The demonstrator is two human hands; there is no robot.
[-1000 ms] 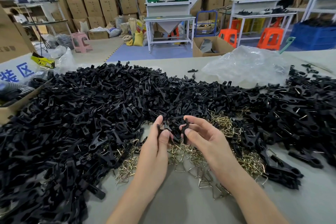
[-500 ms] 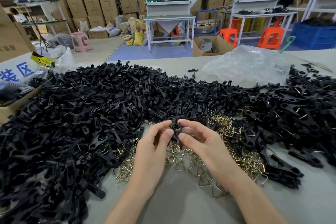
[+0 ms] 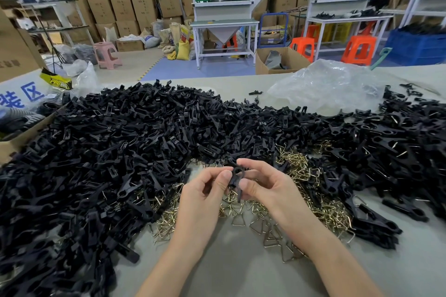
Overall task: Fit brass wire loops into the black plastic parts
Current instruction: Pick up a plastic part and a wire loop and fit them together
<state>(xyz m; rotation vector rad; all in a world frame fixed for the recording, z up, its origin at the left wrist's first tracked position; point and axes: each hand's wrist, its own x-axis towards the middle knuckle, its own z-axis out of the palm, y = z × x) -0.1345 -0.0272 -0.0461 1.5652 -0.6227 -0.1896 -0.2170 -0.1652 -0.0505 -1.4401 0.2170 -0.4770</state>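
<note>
Got 1 black plastic part [image 3: 235,179] pinched up above the table [image 3: 229,270], right over the brass wire loops [image 3: 323,210]. Gripped from both sides: left hand [image 3: 205,190] with thumb and fingers curled onto it, right hand [image 3: 268,185] same deal. Can't spot a loop in either grip, too small to tell. Probably best to keep the part steady and squared up, then seat a loop with 1 firm push. Worth avoiding any twist, or risk dropping it into the heap of parts [image 3: 120,142].

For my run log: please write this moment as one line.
left hand: pinches black part | right hand: pinches same part | loops: heaped on table below
</note>
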